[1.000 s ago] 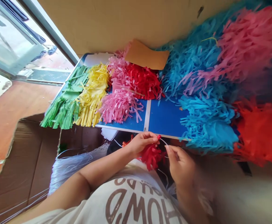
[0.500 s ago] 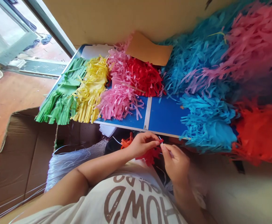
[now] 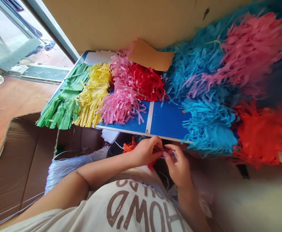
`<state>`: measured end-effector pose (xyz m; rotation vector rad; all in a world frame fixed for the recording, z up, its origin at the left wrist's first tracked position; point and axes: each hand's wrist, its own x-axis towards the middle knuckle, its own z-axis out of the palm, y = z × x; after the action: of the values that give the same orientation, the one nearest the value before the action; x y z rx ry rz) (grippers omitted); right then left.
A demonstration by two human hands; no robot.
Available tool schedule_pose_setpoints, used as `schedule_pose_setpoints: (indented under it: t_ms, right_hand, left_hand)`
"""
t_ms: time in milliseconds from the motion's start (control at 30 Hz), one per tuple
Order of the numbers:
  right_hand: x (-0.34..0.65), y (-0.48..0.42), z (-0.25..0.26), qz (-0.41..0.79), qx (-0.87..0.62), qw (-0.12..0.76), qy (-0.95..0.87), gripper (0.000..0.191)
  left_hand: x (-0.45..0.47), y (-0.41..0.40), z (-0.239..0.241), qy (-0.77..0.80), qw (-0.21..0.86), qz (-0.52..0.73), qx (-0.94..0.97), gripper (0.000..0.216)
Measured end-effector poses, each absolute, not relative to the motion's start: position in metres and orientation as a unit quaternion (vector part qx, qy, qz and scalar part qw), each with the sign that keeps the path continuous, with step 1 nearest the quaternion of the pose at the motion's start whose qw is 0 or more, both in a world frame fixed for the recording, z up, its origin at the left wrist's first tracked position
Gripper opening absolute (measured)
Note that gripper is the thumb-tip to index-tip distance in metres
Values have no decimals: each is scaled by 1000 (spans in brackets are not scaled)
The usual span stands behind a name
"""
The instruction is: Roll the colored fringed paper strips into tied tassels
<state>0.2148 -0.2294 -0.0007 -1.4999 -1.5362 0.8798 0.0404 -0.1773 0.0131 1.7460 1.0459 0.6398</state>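
Both hands meet at the near edge of the table, above the lap. My left hand (image 3: 148,152) is closed in a pinch, with a red tissue-paper tassel (image 3: 151,166) hanging beneath it, mostly hidden behind hand and shirt. My right hand (image 3: 179,165) pinches a white string (image 3: 174,154) that curves between thumb and forefinger. The fingertips of the two hands nearly touch, and the exact joint between string and paper is hidden. Orange tissue strips (image 3: 129,147) show just beyond the left wrist.
Fringed tassels in green (image 3: 65,93), yellow (image 3: 95,93), pink (image 3: 123,104), red (image 3: 149,82) and blue (image 3: 211,129) lie on the blue table (image 3: 167,119). An orange-red pile (image 3: 262,135) sits at right. A cardboard box (image 3: 22,154) and bundled white strings (image 3: 68,169) are at left.
My right hand has moved in against the left, and the string now bends in a loop at its fingers. Less of the red tassel shows. The view has shifted slightly.
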Motion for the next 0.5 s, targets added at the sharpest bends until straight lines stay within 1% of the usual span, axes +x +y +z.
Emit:
schedule_pose_setpoints:
  t_ms: [167, 200, 267, 367, 433, 500]
  right_hand:
    - [226, -230, 2, 322, -584, 383, -639, 18]
    - [226, -231, 2, 318, -584, 383, -641, 18]
    - [225, -233, 3, 322, -582, 386, -640, 18]
    - [217, -235, 3, 352, -584, 381, -625, 20]
    - [211, -235, 4, 385, -580, 367, -617, 22]
    - [205, -235, 5, 412, -576, 371, -601, 25]
  left_hand:
    - [41, -179, 19, 387, 495, 261, 733, 19]
    - [41, -179, 21, 381, 482, 256, 746, 16]
    - [41, -179, 26, 382, 419, 231, 791, 12]
    - [39, -176, 31, 373, 315, 208, 847, 21]
    - [37, -175, 32, 360, 289, 221, 859, 23]
    - [36, -176, 30, 363, 300, 254, 845, 22]
